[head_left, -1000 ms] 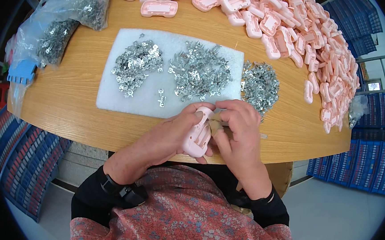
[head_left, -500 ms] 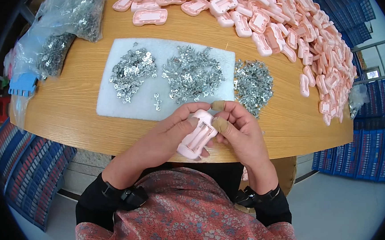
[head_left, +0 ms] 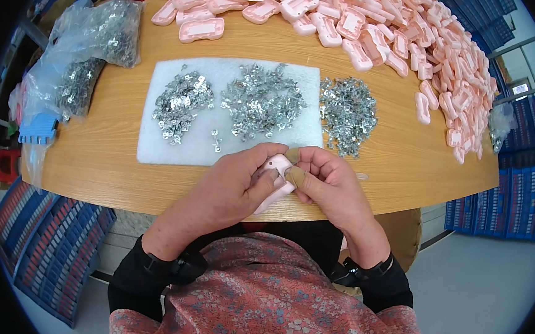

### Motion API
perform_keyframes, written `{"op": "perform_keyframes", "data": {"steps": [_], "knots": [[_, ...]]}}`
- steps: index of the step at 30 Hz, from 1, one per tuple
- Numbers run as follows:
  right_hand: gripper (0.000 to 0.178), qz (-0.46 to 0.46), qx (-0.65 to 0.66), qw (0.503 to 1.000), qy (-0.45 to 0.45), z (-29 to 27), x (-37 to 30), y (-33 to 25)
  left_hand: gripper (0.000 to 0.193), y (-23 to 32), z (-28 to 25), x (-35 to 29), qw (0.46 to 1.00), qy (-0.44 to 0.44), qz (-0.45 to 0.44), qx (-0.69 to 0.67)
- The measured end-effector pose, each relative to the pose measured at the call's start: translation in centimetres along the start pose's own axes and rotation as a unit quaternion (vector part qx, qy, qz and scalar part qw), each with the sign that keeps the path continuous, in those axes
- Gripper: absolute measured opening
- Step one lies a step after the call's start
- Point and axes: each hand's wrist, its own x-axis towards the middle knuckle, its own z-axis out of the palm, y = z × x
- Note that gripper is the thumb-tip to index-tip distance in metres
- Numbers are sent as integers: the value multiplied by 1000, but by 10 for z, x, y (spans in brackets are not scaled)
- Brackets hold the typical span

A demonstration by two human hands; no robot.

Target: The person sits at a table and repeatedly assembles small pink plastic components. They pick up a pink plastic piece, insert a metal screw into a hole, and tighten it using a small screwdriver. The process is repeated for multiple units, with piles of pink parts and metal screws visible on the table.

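A pink plastic casing (head_left: 274,198) with a recessed inside is held above the table's near edge. My left hand (head_left: 237,176) is closed around its left side, thumb laid over the recess. Wrapped in tan tape or covers at the thumb and forefinger, my right hand (head_left: 324,178) pinches the casing's upper right end. Any small part between those fingertips is hidden. Beyond my hands, a white foam mat (head_left: 218,157) carries a left heap of small metal contact pieces (head_left: 181,108) and a right heap of metal pieces (head_left: 263,101).
Another heap of metal pieces (head_left: 348,117) lies on the wooden table (head_left: 106,162) right of the mat. Many pink casings (head_left: 376,26) are piled along the far and right sides. Plastic bags of metal parts (head_left: 113,29) and a blue block (head_left: 37,127) sit at the left.
The casing has tilted and turned in my hands, so less of its recess shows. My left thumb has moved further over it. The view has shifted slightly.
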Motion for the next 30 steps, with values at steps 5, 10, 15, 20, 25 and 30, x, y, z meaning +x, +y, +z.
{"op": "perform_keyframes", "data": {"steps": [5, 10, 15, 20, 25, 30], "knots": [[29, -83, 36, 995, 45, 15, -4, -7, 35, -18, 5, -2, 954, 30, -29, -298], [32, -128, -19, 991, 34, 11, 5, 3, 39, -5, -12, -4, 788, -56, -158, -592], [40, -184, -100, 977, 27, 13, 10, 5, 41, -14, -10, -8, 745, -94, -173, -638], [44, -202, -163, 965, 24, 12, 13, 0, 44, -22, -7, -11, 724, -121, -171, -657], [29, -200, -226, 953, 27, 9, 13, -6, 42, -27, -4, -12, 719, -129, -182, -658], [18, -165, -220, 961, 19, 4, 16, -8, 38, -36, -7, -13, 721, -172, -192, -643]]}}
